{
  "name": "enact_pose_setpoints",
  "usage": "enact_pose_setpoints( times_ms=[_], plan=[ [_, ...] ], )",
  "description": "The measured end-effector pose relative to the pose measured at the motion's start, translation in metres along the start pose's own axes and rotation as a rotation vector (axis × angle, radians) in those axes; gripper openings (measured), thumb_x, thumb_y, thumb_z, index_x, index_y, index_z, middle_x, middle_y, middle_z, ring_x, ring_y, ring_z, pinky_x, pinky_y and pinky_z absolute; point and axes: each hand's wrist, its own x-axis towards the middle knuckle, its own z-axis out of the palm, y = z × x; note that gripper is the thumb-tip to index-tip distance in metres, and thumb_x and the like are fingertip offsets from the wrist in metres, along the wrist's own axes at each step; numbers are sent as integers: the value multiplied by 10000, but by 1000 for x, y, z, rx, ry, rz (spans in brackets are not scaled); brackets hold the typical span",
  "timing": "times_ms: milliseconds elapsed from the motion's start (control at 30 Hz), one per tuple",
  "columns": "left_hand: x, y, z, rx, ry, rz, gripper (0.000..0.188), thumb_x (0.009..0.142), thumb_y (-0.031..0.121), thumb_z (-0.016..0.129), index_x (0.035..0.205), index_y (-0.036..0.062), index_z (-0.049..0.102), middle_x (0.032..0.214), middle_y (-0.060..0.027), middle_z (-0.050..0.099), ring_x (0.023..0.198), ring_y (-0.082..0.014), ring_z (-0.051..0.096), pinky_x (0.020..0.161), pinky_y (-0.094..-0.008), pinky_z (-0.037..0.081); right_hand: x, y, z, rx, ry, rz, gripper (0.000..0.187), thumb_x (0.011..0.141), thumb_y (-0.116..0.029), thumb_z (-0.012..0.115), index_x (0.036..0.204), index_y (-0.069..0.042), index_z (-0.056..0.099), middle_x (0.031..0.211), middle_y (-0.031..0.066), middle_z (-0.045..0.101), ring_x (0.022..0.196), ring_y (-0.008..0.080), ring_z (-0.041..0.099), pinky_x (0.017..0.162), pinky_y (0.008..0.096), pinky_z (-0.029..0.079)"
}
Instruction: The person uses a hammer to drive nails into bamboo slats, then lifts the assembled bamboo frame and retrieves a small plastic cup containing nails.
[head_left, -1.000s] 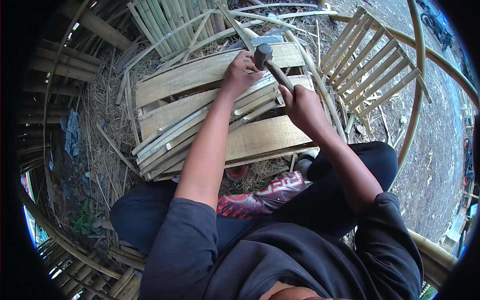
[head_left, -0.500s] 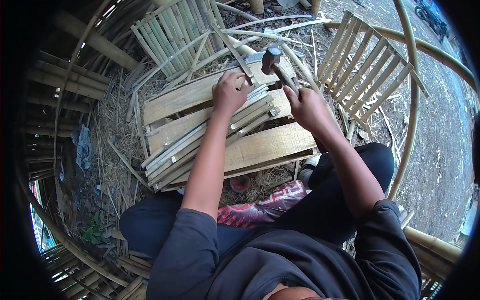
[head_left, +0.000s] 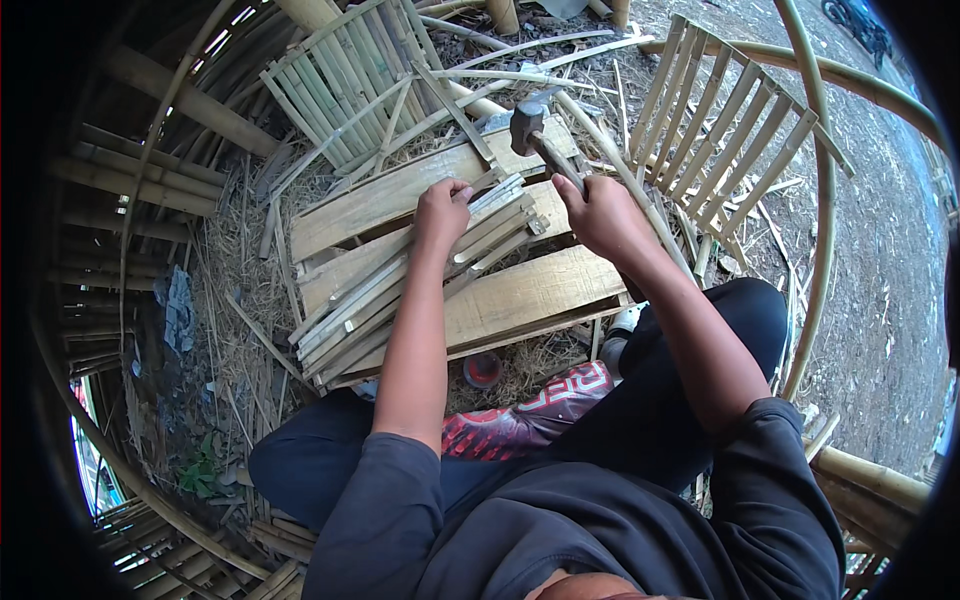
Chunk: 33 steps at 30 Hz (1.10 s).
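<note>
My right hand is wrapped round the wooden handle of a hammer, its metal head raised over the far right of a low plank bench. The fingers of my left hand are pinched at the end of a bamboo strip, mostly hidden by the hand. Under that hand and forearm, a bundle of split bamboo strips lies slanting across the planks. Beyond the fingertips, a longer bamboo slat rests with its near end on the bench.
Slatted bamboo panels stand at the far left and far right. A curved bamboo pole rises on the right. A small red container sits below the bench's near edge. Straw and bamboo scraps cover the ground.
My left hand has drawn back toward me and slightly left, away from the long slat's end. My right hand and the hammer have shifted slightly left and nearer.
</note>
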Motion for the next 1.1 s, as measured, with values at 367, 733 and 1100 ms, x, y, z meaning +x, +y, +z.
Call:
enact_pose_setpoints(
  times_ms=[367,733,1100],
  plan=[
    [-6,-5,7,196,79,287,176,937,230,742,1077,155,818,1037,-90,716,1120,-293,661,901,-446,487,-2,2,-2,1,3,0,617,1047,-483,573,892,101,700,846,339,698,875,504,707,816,548,535],
    [-51,12,-7,331,-5,276,774,862,658,718,1418,126,634,1361,-89,633,1304,-273,579,1087,-508,400,6,20,11,-19,12,-48,679,1047,-542,559,843,93,685,762,309,678,757,448,703,742,537,517],
    [-72,16,-5,512,-67,273,1316,660,823,763,1620,49,305,1584,-127,416,1504,-294,370,1294,-592,116,5,19,24,-62,11,-163,629,1039,-501,587,856,94,681,797,331,676,794,492,693,751,542,524]
  ],
)
